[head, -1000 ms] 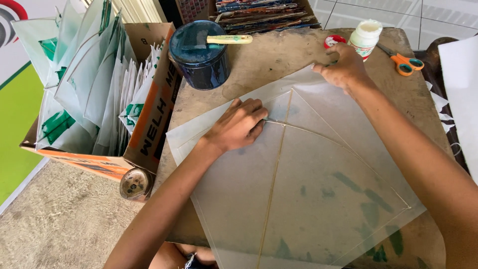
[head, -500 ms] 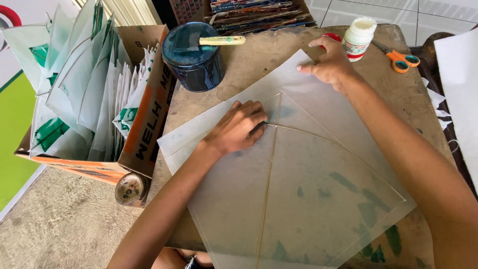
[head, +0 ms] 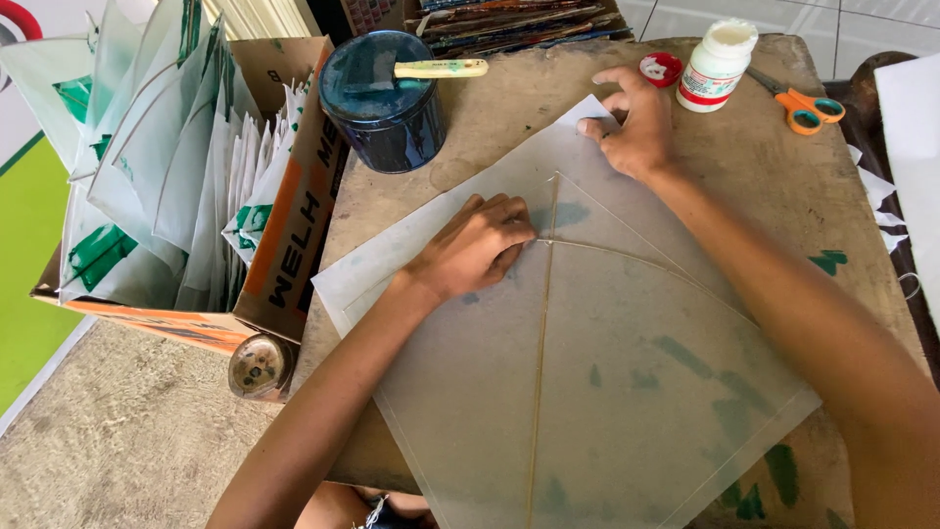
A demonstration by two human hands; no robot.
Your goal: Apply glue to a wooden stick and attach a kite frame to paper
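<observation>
A translucent paper kite (head: 627,382) with thin stick spars lies flat on the worn wooden table (head: 783,186). My left hand (head: 475,245) presses down on it where the upright spar and the bowed spar cross, fingers curled. My right hand (head: 632,122) rests on the kite's far corner, fingertips pinching and folding the paper edge there. A white glue bottle (head: 718,64) and its red cap (head: 661,69) stand just beyond my right hand.
A dark blue tin (head: 382,98) with a cream-handled tool across its lid sits at the table's far left. Orange-handled scissors (head: 808,106) lie far right. A cardboard box (head: 284,235) full of finished kites stands left of the table. White paper sheets (head: 911,147) lie at right.
My right hand slid slightly along the kite's far corner, working the paper edge. My left hand stayed pressed on the spar crossing.
</observation>
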